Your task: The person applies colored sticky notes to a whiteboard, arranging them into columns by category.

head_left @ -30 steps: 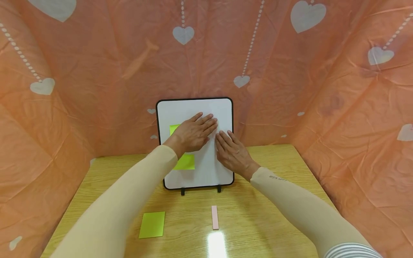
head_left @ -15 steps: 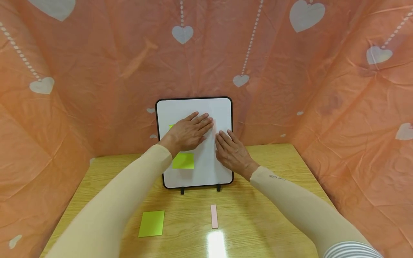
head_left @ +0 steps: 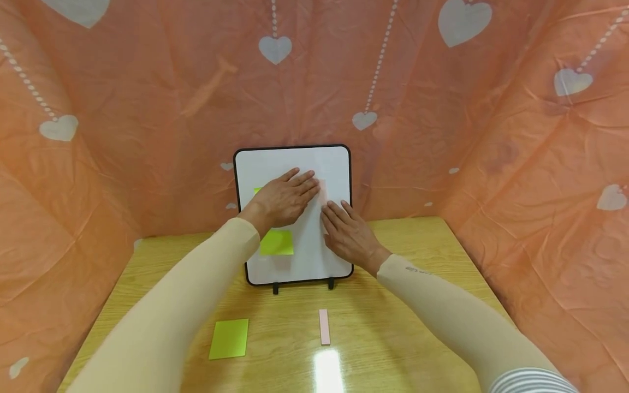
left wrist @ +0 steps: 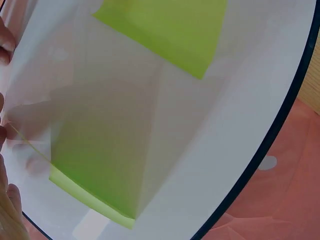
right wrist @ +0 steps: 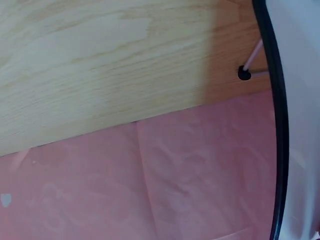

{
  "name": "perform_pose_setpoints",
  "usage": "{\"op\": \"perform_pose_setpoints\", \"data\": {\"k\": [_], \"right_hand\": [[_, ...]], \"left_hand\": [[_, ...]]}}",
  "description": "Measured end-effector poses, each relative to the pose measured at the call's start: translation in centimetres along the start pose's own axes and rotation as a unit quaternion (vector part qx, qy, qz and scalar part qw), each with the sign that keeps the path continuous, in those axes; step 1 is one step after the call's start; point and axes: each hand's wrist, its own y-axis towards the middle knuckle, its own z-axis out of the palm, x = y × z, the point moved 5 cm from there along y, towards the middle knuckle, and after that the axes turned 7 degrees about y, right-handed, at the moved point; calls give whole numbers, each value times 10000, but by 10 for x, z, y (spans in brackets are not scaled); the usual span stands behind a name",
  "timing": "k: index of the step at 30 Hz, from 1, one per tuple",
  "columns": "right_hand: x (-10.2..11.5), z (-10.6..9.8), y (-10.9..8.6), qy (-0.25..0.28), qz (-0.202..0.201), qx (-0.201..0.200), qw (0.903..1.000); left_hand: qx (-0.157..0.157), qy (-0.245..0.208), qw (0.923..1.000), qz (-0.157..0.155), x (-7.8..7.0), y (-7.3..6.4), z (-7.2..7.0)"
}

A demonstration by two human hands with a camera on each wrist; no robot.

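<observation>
A white board [head_left: 304, 267] with a black frame stands upright, leaning slightly back. My left hand [head_left: 286, 200] lies flat on its upper middle, fingers straight and pointing right, covering most of one lime-green sticky note. Below that hand, a second lime-green sticky note [head_left: 277, 243] is stuck on the board. The left wrist view shows the covered note [left wrist: 100, 155] with one edge lifting off the surface. Just right of my left fingertips is a pale pink sticky strip [head_left: 322, 188] on the board. My right hand [head_left: 350, 232] rests at the right side, straight fingertips at the strip's lower part.
On the wooden table [head_left: 393, 322] lie a lime-green sticky note pad [head_left: 229, 339] and a narrow pink sticky strip pad [head_left: 324, 327]. Black feet [head_left: 276, 288] support the board. An orange heart-patterned sheet [head_left: 206, 180] hangs behind and on both sides.
My left hand has slid a little left across the board, uncovering the upper part of the pale pink strip. My right hand has stayed at nearly the same spot.
</observation>
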Motion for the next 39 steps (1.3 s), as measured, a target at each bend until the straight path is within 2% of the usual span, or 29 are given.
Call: {"op": "perform_pose_setpoints", "data": {"k": [7, 12, 17, 22, 26, 30, 34, 39], "right_hand": [[6, 0, -6, -34, -112, 3, 9999], [11, 0, -11, 48, -169, -96, 9998], [16, -1, -16, 189, -63, -297, 9994], [15, -11, -22, 452, 199, -623, 9968], [14, -19, -28, 780, 402, -949, 9916], [18, -23, -38, 1107, 546, -1110, 9861], [26, -25, -55, 1474, 775, -1062, 9803], [41, -26, -74, 1853, 944, -885, 9741]], "left_hand": [[-75, -115, 9999, -73, -1, -10, 1], [-193, -399, 9989, -182, -10, -19, 1], [-716, -544, 9945, -545, -22, -35, -1], [-1430, -635, 9831, -953, -34, -49, -4], [-1778, -794, 9731, -1235, -45, -60, -3], [-1952, -1322, 9616, -1409, -60, -76, 4], [-1987, -1908, 9505, -1440, -83, -97, 12], [-2073, -2260, 9404, -1466, -113, -123, 25]]}}
